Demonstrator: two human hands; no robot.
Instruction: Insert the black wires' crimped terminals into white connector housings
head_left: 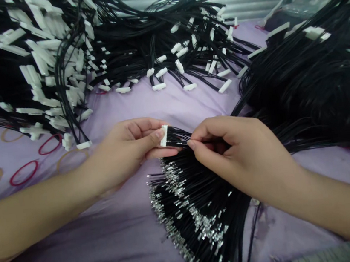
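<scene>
White connector [163, 136] in left hand [122, 150], black wires [177, 136] in right hand [229, 154].

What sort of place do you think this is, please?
Probably a cable-harness assembly workspace: heaps of black wires with white plastic connectors, a bundle of wire ends with crimped metal terminals, and a connector held in the left hand.

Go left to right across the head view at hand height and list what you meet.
ring-patterned lilac cloth, left hand, white multi-pin connector, black wires, right hand, heap of black wires
</scene>
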